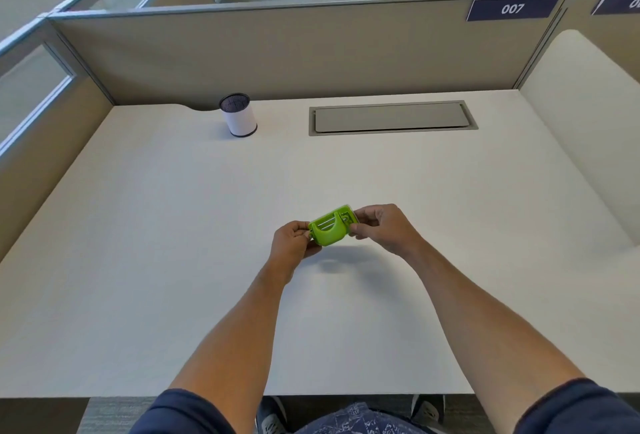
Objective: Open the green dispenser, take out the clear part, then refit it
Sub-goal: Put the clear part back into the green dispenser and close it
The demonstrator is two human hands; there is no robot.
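Green dispenser [329, 228] held above white desk [173, 260], pinched between left hand [292, 243] and right hand [382, 227], both closed on its ends. Clear part not yet visibly out; removal, refit apparently pending.

Two bare hands held a green dispenser [328, 228] above a white desk [173, 260]. The left hand [292, 242] gripped its left end, the right hand [382, 228] its right end. A white cylindrical cup [239, 116] stood well behind.
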